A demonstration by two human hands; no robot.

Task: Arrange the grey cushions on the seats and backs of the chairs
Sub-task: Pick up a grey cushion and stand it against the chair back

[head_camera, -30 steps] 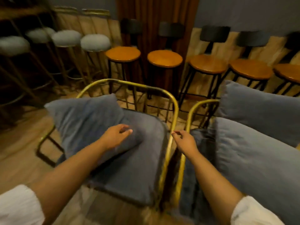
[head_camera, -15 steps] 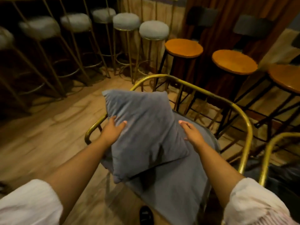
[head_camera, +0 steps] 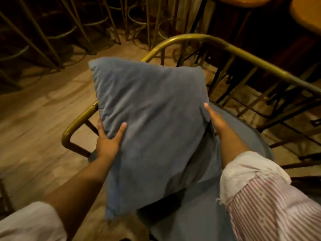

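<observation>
I have the grey cushion [head_camera: 152, 129] held up at centre above the seat pad [head_camera: 246, 136]. My left hand [head_camera: 107, 141] grips its edge at 8 o'clock, and my right hand [head_camera: 217, 120] lies along its edge at 3 o'clock, though whether it is gripping I cannot tell. If that side is only propped, I judge the limp cushion could swing loose, or flop over the brass rail [head_camera: 243, 51] at 1 o'clock.

No writing, label, brand, number or sign can be read anywhere in the view. The soft grey square fabric cushion [head_camera: 152, 122] shows only plain cloth. The red-and-white striped sleeve [head_camera: 271, 211] carries stripes but no lettering.
</observation>
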